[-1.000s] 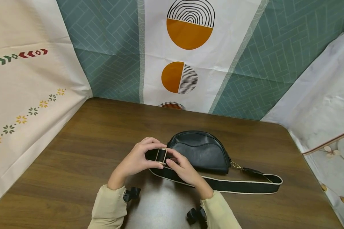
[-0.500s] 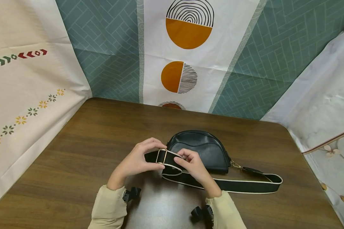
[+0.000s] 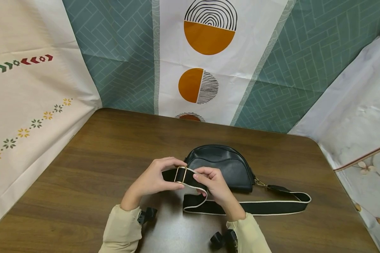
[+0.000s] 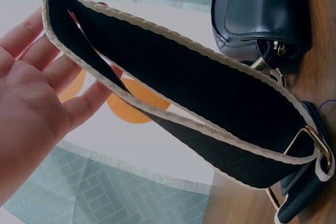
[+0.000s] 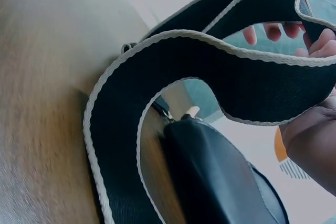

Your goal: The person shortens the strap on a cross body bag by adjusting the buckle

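A black strap with white edging (image 3: 215, 207) curves across the table in front of a black half-moon handbag (image 3: 221, 168). My left hand (image 3: 155, 177) pinches a gold rectangular slider buckle (image 3: 181, 175) on the strap, thumb below and fingers above. Just right of the buckle, my right hand (image 3: 215, 182) grips the strap between thumb and fingers, and a loop of it hangs below. In the left wrist view, the doubled strap (image 4: 173, 66) runs to another gold ring (image 4: 310, 140) near the table. The right wrist view shows the strap (image 5: 126, 108) arching beside the bag (image 5: 205, 166).
The wooden table (image 3: 82, 182) meets a teal and white patterned cloth backdrop (image 3: 126, 70) behind the bag. A gold clasp (image 3: 260, 182) joins the bag's right end to the strap, which folds back at the right. Light printed cloths hang on both sides.
My right hand has left the buckle and moved right along the strap, drawing a length of it out into a loop. The left hand stays at the buckle; the bag has not moved.
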